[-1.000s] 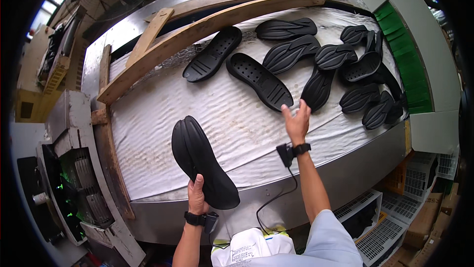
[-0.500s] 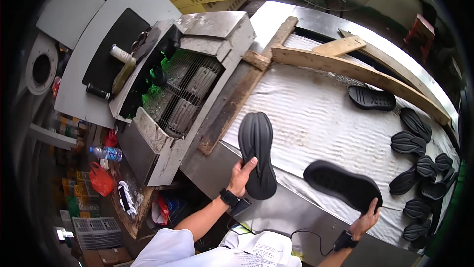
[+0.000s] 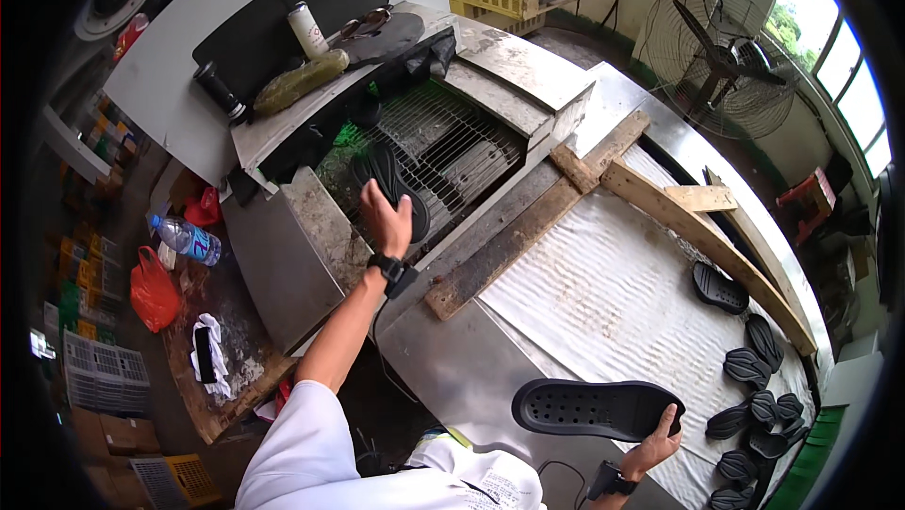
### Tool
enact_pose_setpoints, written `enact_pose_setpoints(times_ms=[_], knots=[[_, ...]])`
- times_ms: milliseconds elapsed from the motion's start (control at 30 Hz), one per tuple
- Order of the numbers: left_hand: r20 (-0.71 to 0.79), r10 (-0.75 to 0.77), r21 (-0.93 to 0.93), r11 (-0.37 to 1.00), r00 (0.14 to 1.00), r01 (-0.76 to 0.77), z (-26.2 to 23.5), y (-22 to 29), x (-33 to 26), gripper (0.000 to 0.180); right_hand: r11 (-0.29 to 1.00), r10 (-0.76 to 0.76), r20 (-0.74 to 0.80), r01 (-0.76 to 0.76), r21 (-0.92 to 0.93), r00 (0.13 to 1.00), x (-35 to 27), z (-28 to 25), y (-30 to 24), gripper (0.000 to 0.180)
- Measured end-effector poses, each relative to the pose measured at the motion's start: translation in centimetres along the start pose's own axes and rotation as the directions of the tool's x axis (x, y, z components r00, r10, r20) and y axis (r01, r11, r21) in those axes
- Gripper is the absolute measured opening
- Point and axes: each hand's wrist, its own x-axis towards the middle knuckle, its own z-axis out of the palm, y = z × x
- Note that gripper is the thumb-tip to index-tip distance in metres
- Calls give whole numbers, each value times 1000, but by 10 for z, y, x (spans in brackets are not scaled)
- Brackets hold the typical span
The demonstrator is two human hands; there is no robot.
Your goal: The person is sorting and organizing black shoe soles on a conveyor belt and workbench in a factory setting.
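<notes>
A black shoe sole (image 3: 412,188) is in my left hand (image 3: 386,218), its fingers closed on one long edge over the wire mesh belt (image 3: 462,133) of the machine. Whether that sole touches the mesh I cannot tell. My right hand (image 3: 654,449) grips a second black shoe sole (image 3: 589,408) by one end, thumb on top. Its hole-dotted face is turned up, and it hangs over the steel edge and the white cloth (image 3: 566,284). Farther right on the cloth lie several more black soles (image 3: 747,367), some of them close together.
Wooden boards (image 3: 698,246) border the cloth; another wooden bar (image 3: 528,227) lies between it and the machine (image 3: 283,255). On the machine's top are a spray can (image 3: 306,31) and a dark bottle (image 3: 219,89). Left stands a bench (image 3: 250,373) with a water bottle (image 3: 186,239). A fan (image 3: 721,62) stands behind.
My left hand has carried its sole left and away from me, from beside the cloth to over the mesh. The right-hand sole has turned more level. The whole view has shifted.
</notes>
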Motion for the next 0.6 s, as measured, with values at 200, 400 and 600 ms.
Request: enact_pose_setpoints(times_ms=[200, 400, 600], knots=[[604, 667, -698, 707, 437, -114, -131, 162, -165, 105, 875, -108, 295, 232, -426, 949, -21, 61, -28, 25], [619, 606, -496, 795, 499, -349, -112, 163, -218, 85, 845, -37, 394, 240, -478, 918, -52, 97, -51, 27], [605, 258, -479, 874, 753, 85, -76, 146, -150, 47, 968, 243, 497, -177, -177, 833, -83, 101, -67, 43]])
